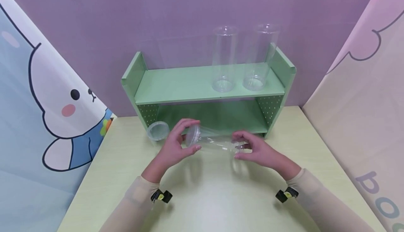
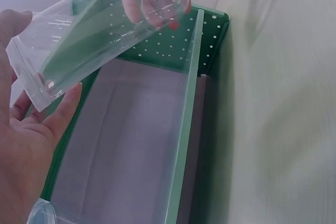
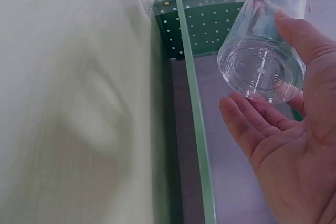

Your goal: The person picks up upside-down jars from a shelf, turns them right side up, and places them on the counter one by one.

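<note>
Above the pale table (image 1: pixel 202 197), nearest the viewer, the left hand (image 1: pixel 175 148) curls its fingers and thumb round the lidded end of a clear plastic jar (image 1: pixel 214 141) held sideways in the air, while the right hand (image 1: pixel 258 151) grips its flat base. Just behind the left hand a loose clear lid (image 1: pixel 157 130) lies on the table against the green shelf (image 1: pixel 139 74). Farther back, two tall clear jars (image 1: pixel 224 58) stand upright side by side on the top board.
</note>
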`<action>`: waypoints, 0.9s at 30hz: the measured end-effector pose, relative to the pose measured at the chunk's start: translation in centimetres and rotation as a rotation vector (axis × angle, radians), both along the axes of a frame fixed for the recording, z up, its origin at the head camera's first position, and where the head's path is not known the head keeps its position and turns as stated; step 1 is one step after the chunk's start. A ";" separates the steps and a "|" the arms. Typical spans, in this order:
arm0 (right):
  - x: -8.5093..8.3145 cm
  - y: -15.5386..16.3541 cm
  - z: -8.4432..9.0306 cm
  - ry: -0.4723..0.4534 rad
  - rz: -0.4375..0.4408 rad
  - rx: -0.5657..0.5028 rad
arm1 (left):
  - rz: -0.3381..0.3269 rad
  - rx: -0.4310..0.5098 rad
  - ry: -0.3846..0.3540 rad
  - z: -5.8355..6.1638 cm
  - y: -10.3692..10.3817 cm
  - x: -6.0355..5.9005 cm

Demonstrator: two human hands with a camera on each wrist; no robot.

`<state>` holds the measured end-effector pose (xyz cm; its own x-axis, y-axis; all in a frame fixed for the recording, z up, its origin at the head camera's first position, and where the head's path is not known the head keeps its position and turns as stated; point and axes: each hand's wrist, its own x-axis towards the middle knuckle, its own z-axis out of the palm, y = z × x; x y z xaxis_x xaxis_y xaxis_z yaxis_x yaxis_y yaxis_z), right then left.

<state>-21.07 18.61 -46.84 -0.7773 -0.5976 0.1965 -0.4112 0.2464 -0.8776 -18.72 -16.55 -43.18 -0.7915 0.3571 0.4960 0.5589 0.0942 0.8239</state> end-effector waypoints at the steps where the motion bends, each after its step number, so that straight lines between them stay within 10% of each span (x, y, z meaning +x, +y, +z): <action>1: 0.0 -0.1 -0.1 0.002 0.001 0.006 | 0.003 -0.001 0.003 0.0 0.0 0.0; 27: 0.3 -2.4 -2.6 -0.111 0.090 0.007 | 0.010 -0.062 0.053 1.1 1.7 -0.6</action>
<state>-20.73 16.20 -49.43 -0.7371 -0.6671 0.1081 -0.3327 0.2190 -0.9172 -19.27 -14.84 -42.11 -0.7681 0.3807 0.5149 0.6007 0.1498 0.7854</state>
